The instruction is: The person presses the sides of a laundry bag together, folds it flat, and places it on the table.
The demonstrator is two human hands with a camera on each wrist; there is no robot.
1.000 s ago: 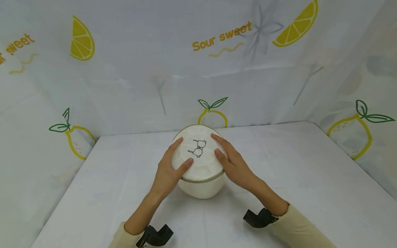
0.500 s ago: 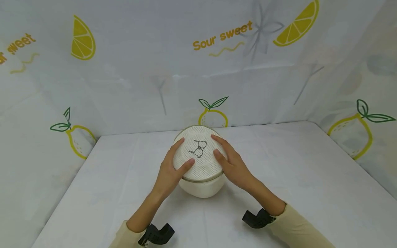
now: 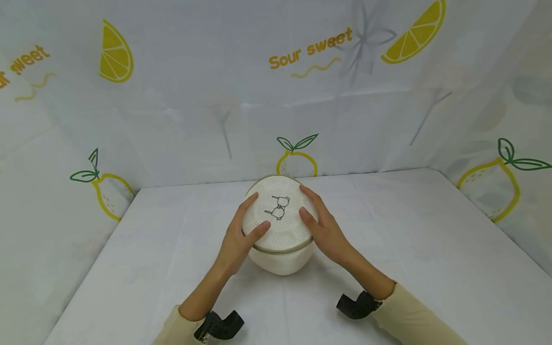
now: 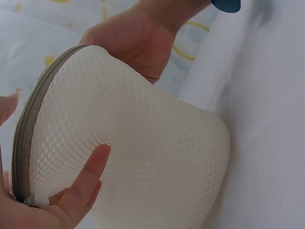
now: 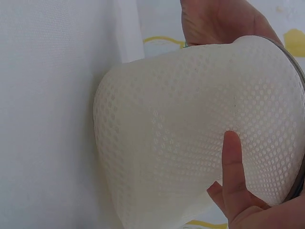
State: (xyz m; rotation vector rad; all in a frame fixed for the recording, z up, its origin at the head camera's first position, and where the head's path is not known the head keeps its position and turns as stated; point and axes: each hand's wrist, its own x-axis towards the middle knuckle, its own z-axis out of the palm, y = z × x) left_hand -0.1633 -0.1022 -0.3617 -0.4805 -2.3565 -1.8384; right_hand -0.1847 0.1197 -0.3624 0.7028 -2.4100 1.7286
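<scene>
A white mesh laundry bag point(image 3: 280, 237) stands on the white table with its round top tilted toward me. A line drawing of a bra is printed on that top, and a grey-green zipper point(image 4: 26, 126) runs around its edge. My left hand point(image 3: 237, 239) grips the bag from the left, thumb over the top and fingers along the side. From the right, my right hand point(image 3: 325, 230) holds it the same way. In both wrist views a fingertip presses a dent into the soft mesh wall. The bag's base is at the table surface.
The white-covered table point(image 3: 172, 254) spreads out on all sides of the bag. Behind it and at the sides hangs a white cloth point(image 3: 194, 72) printed with lemons and lettering. A black wrist mount point(image 3: 220, 326) sits on the left forearm, another black mount point(image 3: 358, 305) on the right.
The bag and both hands have shifted very slightly to the right. The grip on the bag stays the same.
</scene>
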